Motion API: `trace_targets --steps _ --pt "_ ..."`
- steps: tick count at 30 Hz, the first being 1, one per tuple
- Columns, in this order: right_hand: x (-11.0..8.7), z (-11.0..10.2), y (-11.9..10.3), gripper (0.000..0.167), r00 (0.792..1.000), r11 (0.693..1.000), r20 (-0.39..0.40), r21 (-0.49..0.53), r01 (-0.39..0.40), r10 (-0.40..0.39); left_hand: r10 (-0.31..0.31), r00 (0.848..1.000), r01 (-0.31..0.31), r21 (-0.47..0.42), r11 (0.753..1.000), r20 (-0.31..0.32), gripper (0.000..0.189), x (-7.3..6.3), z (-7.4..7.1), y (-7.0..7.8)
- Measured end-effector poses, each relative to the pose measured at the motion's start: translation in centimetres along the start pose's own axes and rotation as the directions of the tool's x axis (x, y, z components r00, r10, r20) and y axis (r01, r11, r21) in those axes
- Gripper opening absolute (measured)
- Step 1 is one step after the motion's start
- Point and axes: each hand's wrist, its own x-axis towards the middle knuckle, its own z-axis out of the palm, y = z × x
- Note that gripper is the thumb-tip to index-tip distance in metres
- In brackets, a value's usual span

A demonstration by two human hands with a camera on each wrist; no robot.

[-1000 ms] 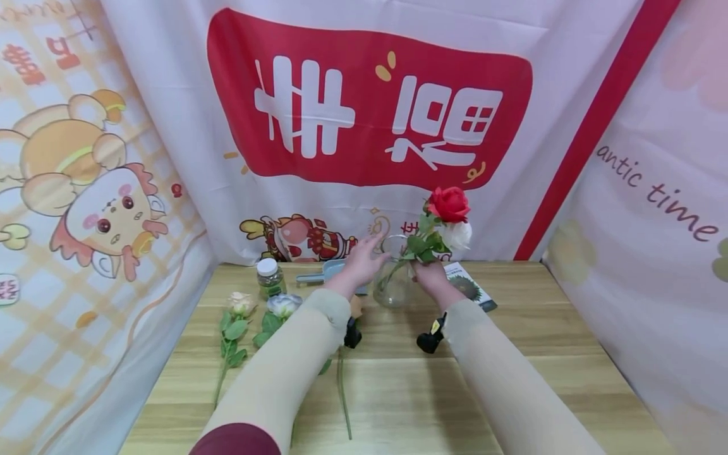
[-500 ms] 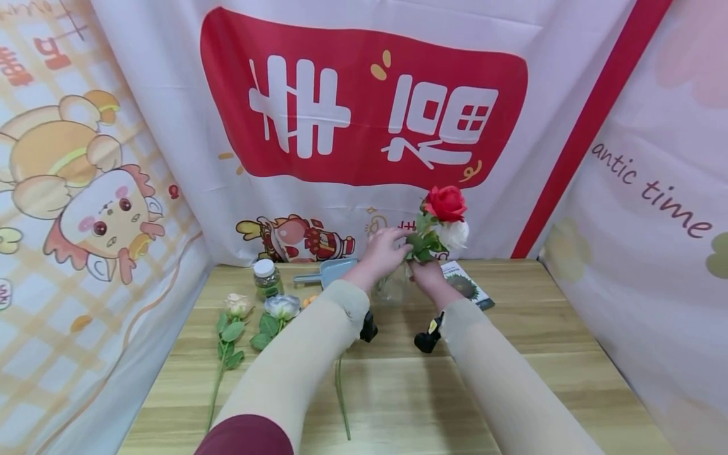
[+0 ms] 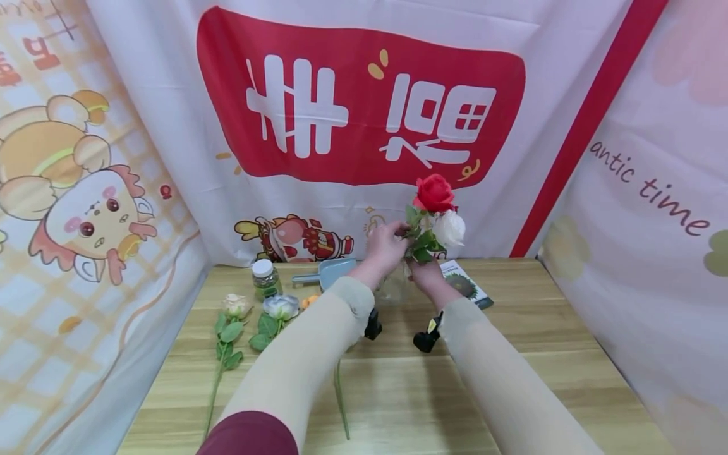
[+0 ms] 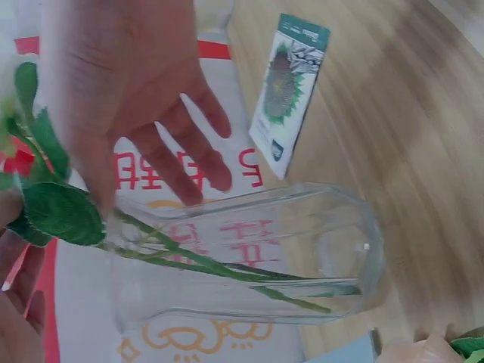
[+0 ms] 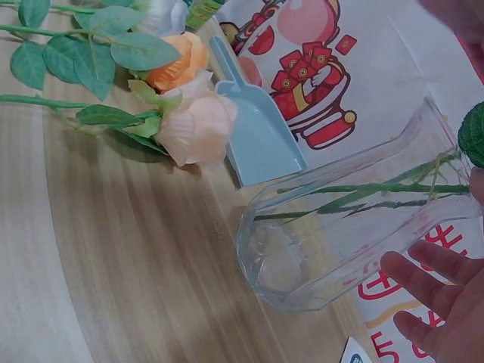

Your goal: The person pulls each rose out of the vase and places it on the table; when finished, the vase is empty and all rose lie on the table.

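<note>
A clear glass vase (image 4: 333, 249) stands upright at the back of the table, with green stems (image 5: 393, 193) running down inside it. Above its mouth rise a red rose (image 3: 435, 193) and a white rose (image 3: 449, 229). My left hand (image 3: 388, 245) reaches in from the left, its thumb and fingers pinching at the leafy stem below the red rose. On the other side, my right hand (image 3: 428, 278) pinches the stems and leaves (image 4: 64, 213) just at the vase's mouth. Its other fingers (image 5: 423, 291) spread loosely beside the glass. Part of the left hand leaves the left wrist view.
Left of the vase are a light blue dustpan (image 3: 335, 272) and a lidded jar (image 3: 266, 278). Cream (image 3: 236, 304), bluish-white (image 3: 281, 307), orange (image 5: 178, 64) and peach (image 5: 198, 128) roses lie in front. A seed packet (image 3: 466, 283) lies right of the vase.
My left hand has moved from the vase's rim up and right to the stems. The red rose has shifted up and left, apart from the white one. The right hand stays at the mouth.
</note>
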Motion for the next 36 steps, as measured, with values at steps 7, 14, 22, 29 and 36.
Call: trace_targets --steps 7,14,22,29,36 --pt "0.1 -0.2 -0.1 0.059 1.0 1.0 0.023 -0.003 -0.01 0.011 0.091 0.982 -0.106 -0.083 0.991 -0.164 0.018 0.0 -3.1 2.1" --pt "0.0 -0.3 -0.4 0.063 0.999 1.0 0.036 -0.02 -0.018 0.018 0.22 0.915 -0.249 -0.044 0.968 -0.339 0.02 -0.1 -8.2 5.4" --pt "-0.4 -0.3 -0.5 0.063 0.999 0.999 0.044 0.025 -0.022 0.021 0.208 0.877 -0.274 -0.094 0.957 -0.433 0.024 -2.7 -14.6 7.9" --pt "-0.4 -0.2 -0.3 0.063 0.997 0.999 0.071 0.034 -0.043 0.04 -0.04 0.935 -0.05 -0.245 0.968 -0.353 0.022 -6.5 -17.0 5.2" --pt "-0.7 -0.4 -0.8 0.063 0.997 0.999 0.063 0.038 -0.035 0.033 -0.245 0.968 0.225 -0.231 0.947 -0.062 0.021 -10.2 -13.4 -0.4"
